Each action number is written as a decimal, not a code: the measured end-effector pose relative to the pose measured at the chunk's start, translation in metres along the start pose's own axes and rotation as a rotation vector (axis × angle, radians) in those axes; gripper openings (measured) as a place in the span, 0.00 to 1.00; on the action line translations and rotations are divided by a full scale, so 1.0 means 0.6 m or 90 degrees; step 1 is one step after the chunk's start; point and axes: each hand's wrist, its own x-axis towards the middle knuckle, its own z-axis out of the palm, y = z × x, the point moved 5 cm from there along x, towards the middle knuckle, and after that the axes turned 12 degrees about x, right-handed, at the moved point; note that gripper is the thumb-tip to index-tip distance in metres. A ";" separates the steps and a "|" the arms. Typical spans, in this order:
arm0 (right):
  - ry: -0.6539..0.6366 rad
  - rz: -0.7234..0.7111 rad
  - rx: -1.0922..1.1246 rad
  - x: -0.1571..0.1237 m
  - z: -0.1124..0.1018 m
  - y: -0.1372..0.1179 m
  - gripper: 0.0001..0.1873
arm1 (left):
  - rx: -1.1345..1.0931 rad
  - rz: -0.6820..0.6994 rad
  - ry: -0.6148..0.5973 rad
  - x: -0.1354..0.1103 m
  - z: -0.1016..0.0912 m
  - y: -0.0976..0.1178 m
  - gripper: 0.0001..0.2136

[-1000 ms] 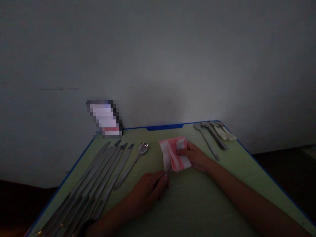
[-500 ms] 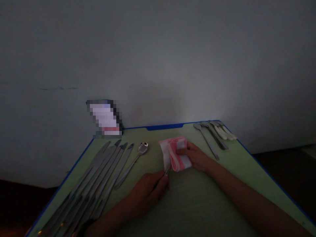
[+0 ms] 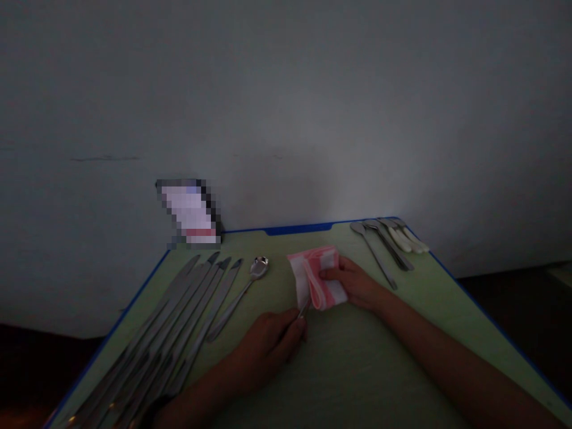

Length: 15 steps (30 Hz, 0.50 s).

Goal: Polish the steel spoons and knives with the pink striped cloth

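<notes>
A folded pink-and-white cloth rests on the green table near its middle. My right hand grips the cloth from the right, with the fingers wrapped around its fold. My left hand is closed on the handle of a metal utensil. The utensil's far end is tucked inside the cloth and hidden. A single spoon lies just left of the cloth.
Several metal knives lie in a row on the table's left side. Several spoons, some with white handles, sit at the back right. A blurred-out card leans on the grey wall. The table has blue edges.
</notes>
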 end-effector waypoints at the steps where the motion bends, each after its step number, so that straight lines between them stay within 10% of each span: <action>1: 0.004 0.000 0.002 0.000 -0.001 0.000 0.15 | 0.000 0.000 0.005 0.000 0.001 -0.001 0.17; 15: 0.004 0.002 -0.009 0.003 -0.003 0.005 0.16 | -0.003 -0.007 -0.009 0.000 -0.001 0.002 0.17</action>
